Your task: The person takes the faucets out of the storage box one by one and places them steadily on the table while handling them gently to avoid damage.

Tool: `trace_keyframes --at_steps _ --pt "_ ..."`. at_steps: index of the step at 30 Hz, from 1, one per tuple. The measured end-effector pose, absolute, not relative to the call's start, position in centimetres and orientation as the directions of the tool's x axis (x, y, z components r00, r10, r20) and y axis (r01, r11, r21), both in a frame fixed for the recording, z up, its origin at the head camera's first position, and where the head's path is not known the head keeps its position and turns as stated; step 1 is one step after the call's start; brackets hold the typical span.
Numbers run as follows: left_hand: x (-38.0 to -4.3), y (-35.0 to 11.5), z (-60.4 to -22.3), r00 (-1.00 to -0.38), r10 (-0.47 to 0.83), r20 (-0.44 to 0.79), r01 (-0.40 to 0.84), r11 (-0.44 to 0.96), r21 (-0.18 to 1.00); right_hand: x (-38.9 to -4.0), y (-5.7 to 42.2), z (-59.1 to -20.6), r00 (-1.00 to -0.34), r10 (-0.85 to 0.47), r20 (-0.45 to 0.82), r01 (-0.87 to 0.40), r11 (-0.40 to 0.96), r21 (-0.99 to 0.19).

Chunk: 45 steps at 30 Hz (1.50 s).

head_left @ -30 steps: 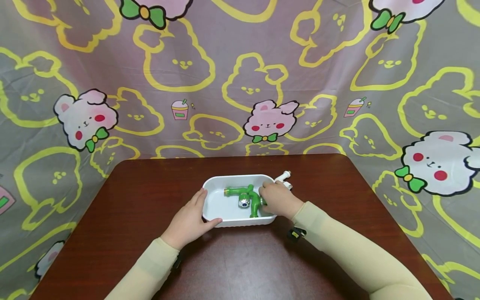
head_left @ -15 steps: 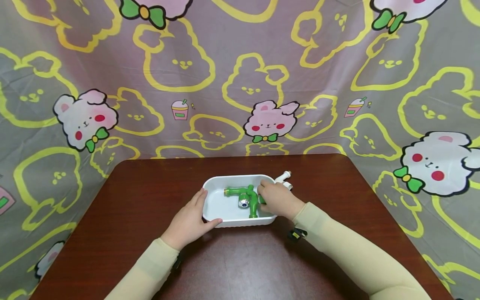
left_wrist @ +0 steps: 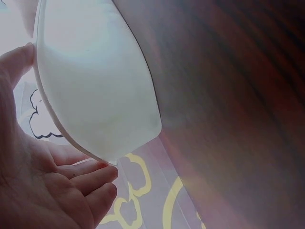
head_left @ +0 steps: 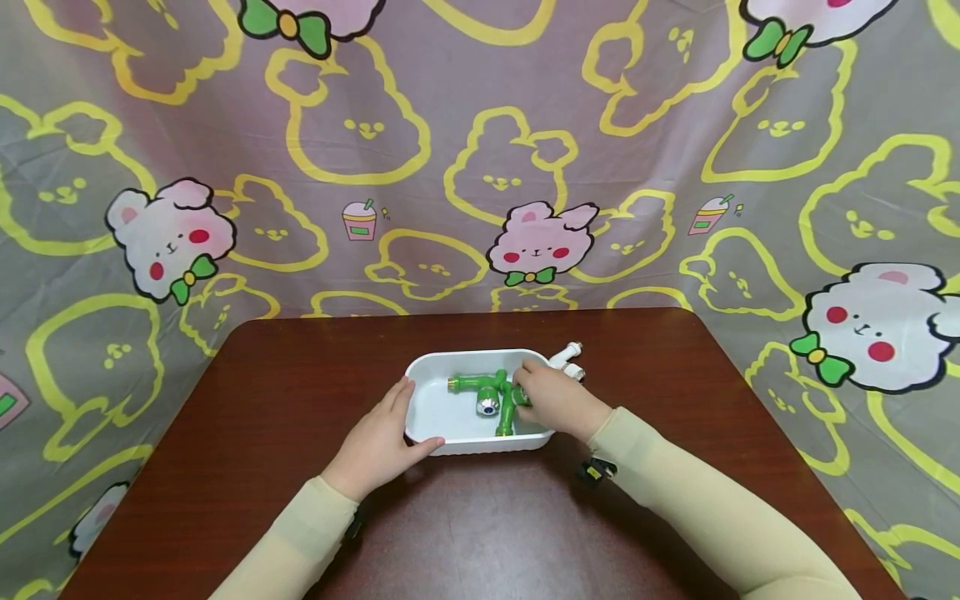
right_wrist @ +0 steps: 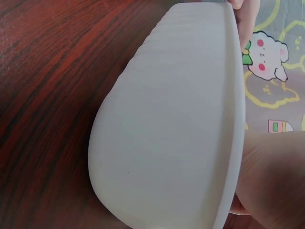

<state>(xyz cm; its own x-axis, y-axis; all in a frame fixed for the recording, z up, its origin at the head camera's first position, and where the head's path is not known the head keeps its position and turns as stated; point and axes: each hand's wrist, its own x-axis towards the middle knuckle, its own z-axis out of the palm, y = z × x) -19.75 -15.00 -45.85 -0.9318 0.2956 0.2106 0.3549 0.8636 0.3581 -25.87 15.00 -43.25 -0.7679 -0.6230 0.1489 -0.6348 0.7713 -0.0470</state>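
A white plastic tray (head_left: 491, 447) sits on the table with two green faucets in it. One green faucet (head_left: 471, 383) lies towards the back, its chrome-capped knob facing forward. My right hand (head_left: 558, 400) reaches over the tray's right end and grips the other green faucet (head_left: 506, 417), hiding part of it; its spout points towards the front wall. My left hand (head_left: 377, 442) rests at the tray's left end, thumb at the front rim, fingers along the left rim. In the left wrist view, those fingers touch the tray's edge (left_wrist: 78, 147) from outside.
A white faucet (head_left: 567, 355) shows behind the right hand, just beyond the tray's right end, partly hidden. The brown wooden table (head_left: 480, 517) runs back to a patterned cloth (head_left: 420, 167) that hangs behind it and at both sides.
My right hand has turned the gripped green faucet slightly, so its spout swings a little left and stands straighter. The left hand and the tray stay put.
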Motion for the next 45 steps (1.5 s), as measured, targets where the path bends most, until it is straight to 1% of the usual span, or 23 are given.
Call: trace_keyframes --at_steps 5,15,20,30,37,45 --pt "-19.7 -15.0 -45.8 -0.930 0.298 0.216 0.358 0.864 0.354 -25.8 15.0 -43.4 -0.790 -0.593 0.155 -0.610 0.786 -0.101" --pt "-19.7 -14.8 -45.8 -0.928 0.301 0.218 0.362 0.864 0.350 -25.7 15.3 -44.1 -0.788 -0.566 0.241 -0.612 0.763 -0.208" --pt "-19.7 -14.9 -45.8 -0.927 0.301 0.222 0.364 0.864 0.347 -25.5 15.4 -44.1 -0.792 -0.552 0.261 -0.608 0.751 -0.258" --pt "-19.7 -14.9 -45.8 -0.927 0.304 0.220 0.366 0.864 0.347 -25.3 15.7 -44.3 -0.793 -0.530 0.301 -0.605 0.743 -0.286" --pt "-19.8 -15.0 -45.9 -0.925 0.302 0.232 0.368 0.863 0.345 -25.1 15.8 -43.8 -0.830 -0.455 0.323 -0.552 0.755 -0.353" --pt "-19.8 -15.0 -46.1 -0.922 0.303 0.242 0.374 0.862 0.342 -25.0 16.5 -42.9 -0.848 -0.387 0.362 -0.519 0.742 -0.424"
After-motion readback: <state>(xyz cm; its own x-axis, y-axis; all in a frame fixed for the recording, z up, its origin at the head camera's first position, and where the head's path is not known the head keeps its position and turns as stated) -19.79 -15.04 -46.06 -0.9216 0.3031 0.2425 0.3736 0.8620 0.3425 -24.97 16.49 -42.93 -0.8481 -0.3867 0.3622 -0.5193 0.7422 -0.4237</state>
